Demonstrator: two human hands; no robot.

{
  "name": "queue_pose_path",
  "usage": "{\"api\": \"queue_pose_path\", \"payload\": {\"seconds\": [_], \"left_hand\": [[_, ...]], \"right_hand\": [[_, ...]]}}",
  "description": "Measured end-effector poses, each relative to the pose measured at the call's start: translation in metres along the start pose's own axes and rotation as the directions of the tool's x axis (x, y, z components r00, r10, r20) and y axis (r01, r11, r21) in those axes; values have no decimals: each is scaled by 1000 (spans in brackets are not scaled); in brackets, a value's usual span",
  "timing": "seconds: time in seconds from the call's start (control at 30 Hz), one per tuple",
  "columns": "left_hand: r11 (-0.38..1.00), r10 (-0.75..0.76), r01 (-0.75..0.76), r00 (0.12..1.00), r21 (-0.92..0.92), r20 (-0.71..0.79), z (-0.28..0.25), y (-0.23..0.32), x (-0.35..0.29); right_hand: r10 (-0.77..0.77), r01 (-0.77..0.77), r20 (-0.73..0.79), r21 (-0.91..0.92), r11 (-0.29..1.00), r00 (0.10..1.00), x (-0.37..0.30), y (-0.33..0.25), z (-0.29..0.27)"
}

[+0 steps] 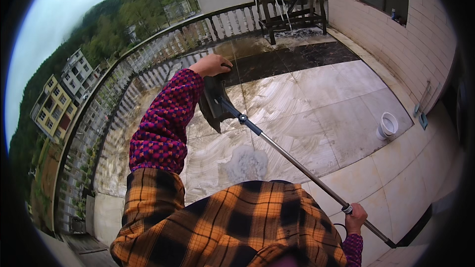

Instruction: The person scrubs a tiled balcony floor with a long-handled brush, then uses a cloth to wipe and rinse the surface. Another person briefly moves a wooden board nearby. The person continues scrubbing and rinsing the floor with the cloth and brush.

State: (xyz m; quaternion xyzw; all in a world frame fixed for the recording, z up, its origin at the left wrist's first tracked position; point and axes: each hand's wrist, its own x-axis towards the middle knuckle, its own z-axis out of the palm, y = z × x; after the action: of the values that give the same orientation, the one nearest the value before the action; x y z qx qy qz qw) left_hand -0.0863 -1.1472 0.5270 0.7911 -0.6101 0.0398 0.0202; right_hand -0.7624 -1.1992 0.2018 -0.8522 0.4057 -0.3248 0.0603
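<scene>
A flat mop with a metal pole [302, 168] slants across in front of me, its dark pad [213, 103] raised at the far left end. My left hand [212, 65] is closed on the upper edge of that pad, the fingertips partly hidden. Lower right, my right hand [355, 218] wraps round the pole near its collar. Beneath the mop, the pale tiled floor [316, 128] is wet and streaked with suds. A patch of white foam [247, 163] lies on the tiles close to my body.
A white bucket [388, 125] stands on the right. Along the left and far sides runs a stone balustrade [217, 25]. A dark wooden frame [292, 7] stands at the far end, and a long-handled tool [423, 113] leans by the tiled wall [386, 34].
</scene>
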Motion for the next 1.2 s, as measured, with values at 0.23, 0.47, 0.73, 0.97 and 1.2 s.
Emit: {"api": "queue_pose_path", "payload": {"seconds": [0.23,0.47,0.73,0.97,1.2], "left_hand": [[981,189,-160,913,107,-360,-37,44,2],[977,213,-123,649,176,-730,-50,30,4],[709,-288,-60,885,-702,-367,8,-39,44],[820,35,-372,791,-435,-610,40,-25,55],[904,-15,-290,714,-315,-700,36,-42,55]], "right_hand": [[75,-75,-63,13,997,995,6,6,-7],[118,-121,-111,-17,992,987,6,16,-19],[167,-168,-194,9,986,967,-1,7,-23],[142,-143,-268,19,990,953,9,-1,-35],[151,-142,-262,56,988,953,9,1,-33]]}}
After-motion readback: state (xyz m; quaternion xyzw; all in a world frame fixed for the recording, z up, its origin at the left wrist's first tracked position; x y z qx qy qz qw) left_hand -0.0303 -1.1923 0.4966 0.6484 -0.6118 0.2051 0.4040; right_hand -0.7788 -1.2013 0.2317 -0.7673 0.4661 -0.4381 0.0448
